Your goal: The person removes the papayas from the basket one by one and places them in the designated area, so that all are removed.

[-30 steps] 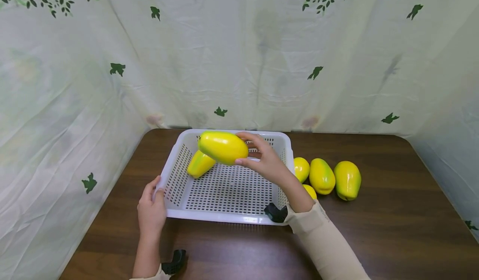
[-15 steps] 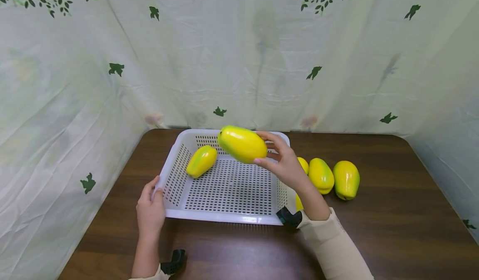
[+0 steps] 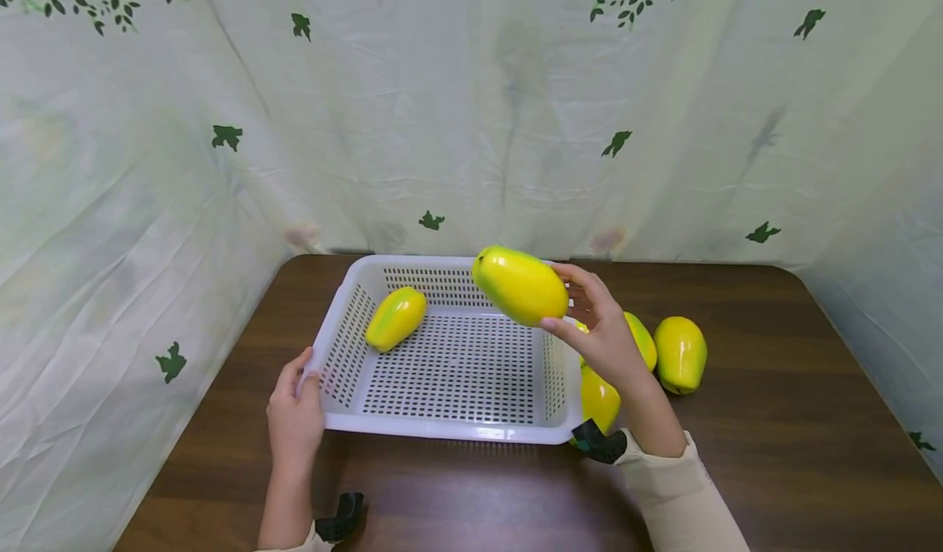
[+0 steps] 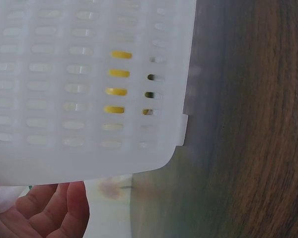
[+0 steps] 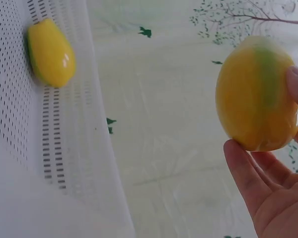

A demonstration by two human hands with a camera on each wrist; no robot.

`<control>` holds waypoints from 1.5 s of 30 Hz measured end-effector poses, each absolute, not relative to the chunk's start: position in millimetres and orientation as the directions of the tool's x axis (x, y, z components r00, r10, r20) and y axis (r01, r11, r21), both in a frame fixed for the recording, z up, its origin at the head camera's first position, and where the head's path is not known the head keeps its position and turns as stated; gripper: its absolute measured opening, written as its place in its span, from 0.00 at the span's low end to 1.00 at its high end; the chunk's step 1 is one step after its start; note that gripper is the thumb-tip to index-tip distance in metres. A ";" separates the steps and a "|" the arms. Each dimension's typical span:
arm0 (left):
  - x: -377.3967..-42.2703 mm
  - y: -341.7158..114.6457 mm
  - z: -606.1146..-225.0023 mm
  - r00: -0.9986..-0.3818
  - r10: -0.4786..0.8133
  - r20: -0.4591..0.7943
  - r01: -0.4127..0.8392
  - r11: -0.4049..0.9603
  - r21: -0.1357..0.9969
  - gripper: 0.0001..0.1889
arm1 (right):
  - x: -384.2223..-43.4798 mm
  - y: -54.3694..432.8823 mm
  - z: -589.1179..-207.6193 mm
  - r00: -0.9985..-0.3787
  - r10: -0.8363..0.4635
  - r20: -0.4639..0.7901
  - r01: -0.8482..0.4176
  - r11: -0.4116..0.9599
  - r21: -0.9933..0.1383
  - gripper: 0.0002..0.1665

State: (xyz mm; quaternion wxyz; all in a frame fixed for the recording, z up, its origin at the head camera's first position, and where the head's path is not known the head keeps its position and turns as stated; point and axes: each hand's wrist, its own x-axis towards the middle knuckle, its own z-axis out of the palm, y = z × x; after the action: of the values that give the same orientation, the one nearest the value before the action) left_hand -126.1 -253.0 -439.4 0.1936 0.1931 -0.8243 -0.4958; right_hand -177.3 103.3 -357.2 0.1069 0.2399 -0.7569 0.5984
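Observation:
My right hand (image 3: 600,331) grips a yellow papaya (image 3: 520,286) with green streaks, raised over the right end of a white perforated plastic basket (image 3: 449,432). In the right wrist view, thumb and fingers hold this papaya (image 5: 257,94) at one end. My left hand (image 3: 296,409) grips the basket's left rim; in the left wrist view its curled fingers (image 4: 77,208) show at the edge of the basket wall (image 4: 89,158). One more papaya (image 3: 396,318) lies inside the basket, toward its back left.
To the right of the basket, several papayas lie on the dark wooden table (image 3: 781,421): one papaya (image 3: 680,355) farthest right, another papaya (image 3: 600,400) by the basket's right wall, others partly behind my right hand. A pale printed curtain (image 3: 471,110) hangs behind the table.
My right hand has carried the papaya rightward, from over the basket's left half to its right end, uncovering the papaya inside. My left hand has stayed on the rim.

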 end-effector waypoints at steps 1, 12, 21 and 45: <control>-125.9 -252.9 -439.2 -0.850 -0.511 0.128 -0.127 0.434 0.892 0.20 | -178.2 106.6 -361.4 -0.864 -0.227 0.450 -0.490 0.167 -0.856 0.36; -125.6 -253.0 -438.5 -0.851 -0.507 0.137 -0.120 0.442 0.889 0.20 | -175.1 133.7 -397.4 -0.903 -0.113 0.415 -0.430 0.218 -0.876 0.37; -126.6 -253.3 -441.8 -0.850 -0.506 0.150 -0.109 0.447 0.888 0.20 | -163.4 153.0 -417.1 -0.924 -0.044 0.379 -0.376 0.278 -0.884 0.37; -148.8 -288.5 -504.5 -0.846 -0.503 0.176 -0.108 0.484 0.868 0.20 | -116.3 185.9 -460.7 -0.910 0.204 0.360 -0.229 0.478 -0.848 0.38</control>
State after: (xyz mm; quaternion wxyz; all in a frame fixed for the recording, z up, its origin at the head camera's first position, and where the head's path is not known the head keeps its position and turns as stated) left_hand -148.8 -288.5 -504.5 0.2086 0.1825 -0.8359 -0.4738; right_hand -116.3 185.9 -460.7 0.2116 0.0075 -0.8331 0.5109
